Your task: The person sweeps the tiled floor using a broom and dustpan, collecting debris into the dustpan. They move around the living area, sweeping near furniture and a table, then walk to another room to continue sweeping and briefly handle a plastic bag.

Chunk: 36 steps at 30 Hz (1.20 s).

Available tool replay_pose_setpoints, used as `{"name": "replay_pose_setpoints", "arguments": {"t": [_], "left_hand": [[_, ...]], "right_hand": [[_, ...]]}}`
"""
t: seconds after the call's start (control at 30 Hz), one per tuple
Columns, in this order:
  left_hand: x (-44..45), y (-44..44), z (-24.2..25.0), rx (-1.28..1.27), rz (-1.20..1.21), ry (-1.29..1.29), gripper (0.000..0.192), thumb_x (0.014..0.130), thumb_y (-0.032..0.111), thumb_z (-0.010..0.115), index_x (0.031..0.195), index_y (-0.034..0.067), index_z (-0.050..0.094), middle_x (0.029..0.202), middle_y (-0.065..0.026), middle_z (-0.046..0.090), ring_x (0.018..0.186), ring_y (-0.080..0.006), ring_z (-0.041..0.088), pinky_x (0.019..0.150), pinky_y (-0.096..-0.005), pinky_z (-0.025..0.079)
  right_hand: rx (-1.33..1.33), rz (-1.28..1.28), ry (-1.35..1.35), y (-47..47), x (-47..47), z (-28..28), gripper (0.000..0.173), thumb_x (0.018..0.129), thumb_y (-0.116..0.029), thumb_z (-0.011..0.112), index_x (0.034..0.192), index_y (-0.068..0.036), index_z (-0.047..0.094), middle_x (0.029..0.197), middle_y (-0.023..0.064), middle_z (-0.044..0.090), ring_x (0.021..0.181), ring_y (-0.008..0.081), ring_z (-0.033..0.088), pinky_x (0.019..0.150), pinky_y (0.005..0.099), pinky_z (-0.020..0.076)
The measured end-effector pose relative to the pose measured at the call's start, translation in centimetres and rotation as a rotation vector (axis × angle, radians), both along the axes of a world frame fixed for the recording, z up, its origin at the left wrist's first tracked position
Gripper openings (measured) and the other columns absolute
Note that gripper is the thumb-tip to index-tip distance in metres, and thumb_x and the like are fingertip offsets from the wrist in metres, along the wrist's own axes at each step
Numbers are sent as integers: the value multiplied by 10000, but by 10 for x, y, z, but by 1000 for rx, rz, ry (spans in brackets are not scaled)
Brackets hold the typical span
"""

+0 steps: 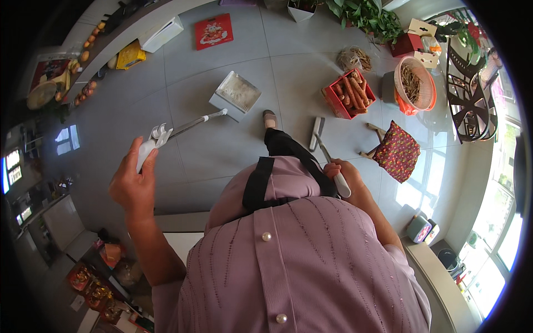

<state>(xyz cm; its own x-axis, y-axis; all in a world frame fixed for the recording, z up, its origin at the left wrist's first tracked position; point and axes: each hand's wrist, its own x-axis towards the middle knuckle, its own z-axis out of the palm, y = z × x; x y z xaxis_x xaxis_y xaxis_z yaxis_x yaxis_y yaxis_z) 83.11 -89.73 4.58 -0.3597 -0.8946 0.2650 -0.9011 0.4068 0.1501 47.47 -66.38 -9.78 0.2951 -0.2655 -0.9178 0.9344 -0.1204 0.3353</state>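
Note:
My left hand grips the white handle end of a long-handled dustpan, held out to my left. Its metal pole slants down to a white and grey pan on the tiled floor, with pale dust or wear marks inside. My right hand is closed around the white-ended handle of a broom near my waist. The narrow broom head rests on the floor to the right of my shoe, apart from the pan.
On the right are a red box of root-like tubers, a bag of dried sticks, a stool with a patterned cushion and a basket of sticks on a bucket. A red printed card lies ahead. Potted plants stand beyond.

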Motion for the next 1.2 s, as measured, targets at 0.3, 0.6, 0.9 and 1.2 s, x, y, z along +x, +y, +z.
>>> {"name": "replay_pose_setpoints", "arguments": {"t": [0.3, 0.6, 0.9, 1.2], "left_hand": [[4, -93, 2, 18, -45, -69, 326, 797, 260, 752, 1102, 159, 690, 929, -71, 715, 790, -232, 703, 672, -318, 540], [26, -186, -25, 116, -286, 1, 326, 799, 264, 745, 1101, 157, 685, 914, -70, 713, 771, -245, 696, 656, -333, 534], [42, -255, -34, 237, -419, 15, 322, 820, 266, 728, 1114, 146, 673, 921, -79, 709, 802, -251, 687, 674, -338, 525], [32, -284, -47, 245, -394, -36, 354, 831, 341, 708, 1137, 169, 662, 930, -63, 711, 791, -242, 683, 665, -337, 517]], "right_hand": [[-181, 93, -20, -103, 15, -7, 249, 1006, -242, 421, 807, -98, 384, 644, -16, 407, 433, 39, 345, 298, 173, 293], [-76, 558, 610, -91, 101, -13, 623, 962, -182, 474, 1508, -211, 178, 664, 29, 408, 463, 93, 371, 359, 247, 329], [304, 160, 514, -68, 196, -62, 438, 954, -156, 470, 1357, -224, 315, 651, -7, 365, 467, 81, 369, 368, 232, 337], [-56, 130, 478, -150, 201, -48, 658, 950, -173, 481, 1513, -241, 147, 694, 45, 441, 449, 92, 363, 363, 242, 343]]}}
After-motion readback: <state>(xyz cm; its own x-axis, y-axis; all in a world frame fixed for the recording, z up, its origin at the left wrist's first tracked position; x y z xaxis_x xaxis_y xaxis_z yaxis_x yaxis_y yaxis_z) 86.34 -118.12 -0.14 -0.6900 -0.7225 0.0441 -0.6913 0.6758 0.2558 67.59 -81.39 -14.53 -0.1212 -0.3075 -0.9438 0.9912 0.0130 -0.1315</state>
